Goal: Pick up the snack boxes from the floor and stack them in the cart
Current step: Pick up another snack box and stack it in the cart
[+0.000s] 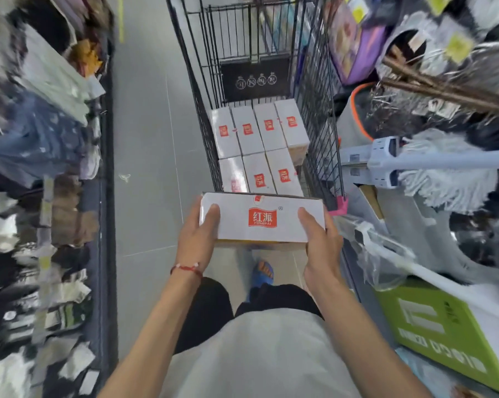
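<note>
I hold a white snack box (262, 218) with a red logo flat in front of me, just short of the near end of the black wire cart (198, 90). My left hand (198, 239) grips its left end, thumb on top. My right hand (318, 239) grips its right end the same way. Inside the cart several matching white boxes (258, 130) lie side by side in two rows, logos up.
A grey tiled aisle floor (147, 139) runs left of the cart. Shelves of packed goods (41, 168) line the left side. Mops (443, 168), a green carton (443, 334) and other wares crowd the right. My blue sandal (261, 275) shows below the box.
</note>
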The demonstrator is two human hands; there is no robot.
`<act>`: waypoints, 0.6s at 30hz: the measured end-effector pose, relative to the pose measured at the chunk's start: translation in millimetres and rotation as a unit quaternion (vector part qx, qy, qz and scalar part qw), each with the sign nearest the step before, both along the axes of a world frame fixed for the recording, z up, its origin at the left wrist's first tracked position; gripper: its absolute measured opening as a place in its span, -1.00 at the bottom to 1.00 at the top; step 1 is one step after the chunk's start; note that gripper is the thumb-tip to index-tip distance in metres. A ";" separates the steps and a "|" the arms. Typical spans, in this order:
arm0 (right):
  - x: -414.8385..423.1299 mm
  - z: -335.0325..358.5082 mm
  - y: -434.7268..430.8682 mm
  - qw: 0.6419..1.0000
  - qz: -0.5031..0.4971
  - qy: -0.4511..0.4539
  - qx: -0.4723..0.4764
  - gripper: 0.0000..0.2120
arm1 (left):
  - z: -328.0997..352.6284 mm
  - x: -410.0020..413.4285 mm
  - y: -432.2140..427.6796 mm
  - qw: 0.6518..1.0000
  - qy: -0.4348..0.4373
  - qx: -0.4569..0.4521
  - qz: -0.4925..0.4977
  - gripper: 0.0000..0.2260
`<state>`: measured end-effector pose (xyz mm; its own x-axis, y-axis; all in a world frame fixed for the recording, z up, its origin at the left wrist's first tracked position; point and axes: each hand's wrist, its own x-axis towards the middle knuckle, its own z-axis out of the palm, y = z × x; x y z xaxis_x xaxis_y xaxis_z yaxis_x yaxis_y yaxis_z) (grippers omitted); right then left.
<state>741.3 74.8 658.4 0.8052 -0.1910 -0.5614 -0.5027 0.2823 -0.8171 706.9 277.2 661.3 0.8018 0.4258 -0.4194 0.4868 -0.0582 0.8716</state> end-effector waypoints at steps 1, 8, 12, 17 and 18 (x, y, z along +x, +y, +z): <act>14.0 0.5 -0.7 1.000 -0.010 0.001 -0.001 -0.76 | 1.8 17.6 -1.5 1.000 -0.002 0.003 -0.009 -0.72; 89.4 -10.8 -0.5 0.994 -0.105 0.025 -0.010 -0.72 | -2.6 139.9 0.6 0.995 0.020 -0.023 -0.096 -0.72; 120.0 -19.2 8.6 0.977 -0.210 0.040 -0.007 -0.72 | -13.0 206.6 6.5 0.984 0.057 -0.022 -0.166 -0.56; 149.4 -22.5 36.3 0.943 -0.329 0.060 -0.012 -0.52 | -21.4 291.2 11.7 0.950 0.085 0.009 -0.300 -0.54; 151.8 -21.9 42.2 0.938 -0.342 0.060 -0.020 -0.49 | -21.3 305.3 11.2 0.942 0.093 0.012 -0.321 -0.58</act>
